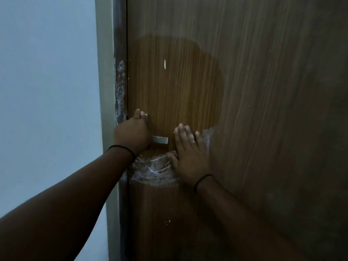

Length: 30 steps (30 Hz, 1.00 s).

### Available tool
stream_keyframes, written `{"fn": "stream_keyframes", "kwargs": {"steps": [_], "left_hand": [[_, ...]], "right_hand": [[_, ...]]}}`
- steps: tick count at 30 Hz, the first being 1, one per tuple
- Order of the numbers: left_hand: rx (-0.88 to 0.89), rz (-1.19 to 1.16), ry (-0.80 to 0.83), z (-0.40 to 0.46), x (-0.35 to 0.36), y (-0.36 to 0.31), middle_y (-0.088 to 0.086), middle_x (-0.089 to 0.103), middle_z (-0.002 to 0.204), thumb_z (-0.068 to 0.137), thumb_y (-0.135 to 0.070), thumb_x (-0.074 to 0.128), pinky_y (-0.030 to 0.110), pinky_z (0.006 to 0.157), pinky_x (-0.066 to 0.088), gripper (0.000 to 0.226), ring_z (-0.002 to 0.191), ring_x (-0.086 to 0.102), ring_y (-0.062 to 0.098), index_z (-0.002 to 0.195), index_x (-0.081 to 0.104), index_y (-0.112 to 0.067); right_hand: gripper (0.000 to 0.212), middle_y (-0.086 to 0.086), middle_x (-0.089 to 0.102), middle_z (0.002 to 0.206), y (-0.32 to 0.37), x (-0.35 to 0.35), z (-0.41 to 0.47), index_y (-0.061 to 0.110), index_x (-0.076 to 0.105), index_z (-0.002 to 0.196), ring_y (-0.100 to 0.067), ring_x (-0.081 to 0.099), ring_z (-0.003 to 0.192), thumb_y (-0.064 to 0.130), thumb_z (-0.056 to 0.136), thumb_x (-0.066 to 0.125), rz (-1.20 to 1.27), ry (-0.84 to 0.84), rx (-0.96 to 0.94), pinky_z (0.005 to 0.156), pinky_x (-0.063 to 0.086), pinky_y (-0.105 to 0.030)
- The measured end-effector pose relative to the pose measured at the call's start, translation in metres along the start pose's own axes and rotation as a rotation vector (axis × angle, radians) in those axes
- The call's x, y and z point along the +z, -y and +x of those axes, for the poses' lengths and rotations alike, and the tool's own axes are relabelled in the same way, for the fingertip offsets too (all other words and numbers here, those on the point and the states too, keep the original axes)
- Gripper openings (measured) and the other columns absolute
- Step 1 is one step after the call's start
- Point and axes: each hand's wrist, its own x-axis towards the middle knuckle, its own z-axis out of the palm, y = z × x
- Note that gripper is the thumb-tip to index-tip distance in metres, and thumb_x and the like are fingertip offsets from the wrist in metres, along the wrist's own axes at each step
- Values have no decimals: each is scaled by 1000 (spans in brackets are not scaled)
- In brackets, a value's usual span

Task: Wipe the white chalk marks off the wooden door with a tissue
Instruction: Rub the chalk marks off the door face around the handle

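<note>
The wooden door (235, 91) fills most of the view and appears to stand closed against its frame (120, 53); a pale wall (47, 81) lies to the left. A cleaner, warmer-toned patch occupies the door face above and around the handle, bordered by a duller, hazier area to the right. This pattern suggests that the central zone is already wiped, though this is a judgement from surface tone only.

Remaining chalk marks:
1. A broad white smear (154, 170) below the handle, running from the door edge to the right hand.
2. A narrow white band (207, 140) just right of the right hand's fingers.
3. A vertical streak of white residue (120, 87) along the frame edge, above the left hand.
4. A small white dash (165, 64) high on the clean patch, and a few specks lower down.

The left hand (131, 134) is clenched around the metal door handle (160, 139), steadying the door; this grip is grasping the handle. The right hand (190, 157) lies flat on the door with fingers straight, pressing at the edge of the lower smear; its grip is released. The tissue is not visible; it may lie under the right palm, but this cannot be confirmed.

Estimated progress: partly done. The lower smear and side band remain, as does the frame residue, if it counts.
</note>
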Motion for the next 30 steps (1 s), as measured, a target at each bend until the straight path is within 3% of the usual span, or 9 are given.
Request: {"fn": "stream_keyframes", "kwargs": {"steps": [4, 8, 16, 18, 22, 26, 30], "left_hand": [[-7, -15, -6, 0, -3, 0, 12, 37, 154, 95, -23, 43, 37, 65, 48, 53, 93, 67, 34, 146, 38, -8], [14, -9, 40, -1, -1, -2, 14, 30, 157, 88, -24, 54, 39, 68, 50, 67, 96, 66, 35, 149, 31, -6], [1, -37, -22, -1, 0, 0, 12, 37, 154, 95, -25, 43, 34, 61, 46, 54, 91, 68, 33, 146, 37, -8], [1, -26, -11, -1, 3, 0, 13, 38, 153, 93, -25, 45, 33, 58, 41, 58, 88, 67, 32, 147, 35, -8], [-10, -44, -18, -2, 4, -1, 13, 40, 152, 97, -24, 40, 35, 59, 46, 53, 87, 68, 31, 147, 36, -9], [-9, -51, -23, -1, 3, 2, 12, 42, 151, 98, -25, 39, 31, 57, 40, 52, 88, 67, 30, 147, 35, -11], [3, -37, -30, -2, 1, 1, 11, 40, 152, 100, -25, 36, 32, 58, 42, 50, 90, 67, 30, 147, 35, -10]], "right_hand": [[70, -3, -8, 164, -17, 11, -23, 16, -1, 156, -19, -12, 150, 55, 102, 20, -19, 5, 53, 122, -5, -45], [72, -6, -9, 164, -40, -5, -4, 14, -4, 155, -19, -11, 150, 56, 101, 18, -34, -78, 188, 122, -3, -45], [71, -3, -13, 163, -31, 8, -26, 17, -4, 156, -17, -15, 150, 58, 100, 14, -49, 36, 27, 122, -2, -45], [69, -3, -10, 163, -50, 3, -28, 18, -4, 156, -17, -12, 150, 57, 100, 11, -52, 8, 67, 122, -4, -45], [72, -7, -8, 163, -56, -15, -3, 13, -2, 155, -20, -11, 150, 56, 101, 14, -42, -93, 195, 122, -5, -44], [74, -6, -15, 163, -31, -3, -11, 14, -7, 155, -19, -17, 149, 59, 100, 12, 20, -19, 131, 122, -5, -43], [69, -2, -12, 163, -51, 10, -39, 19, -8, 155, -15, -17, 149, 57, 101, 11, -29, 23, 97, 121, -8, -43]]}}
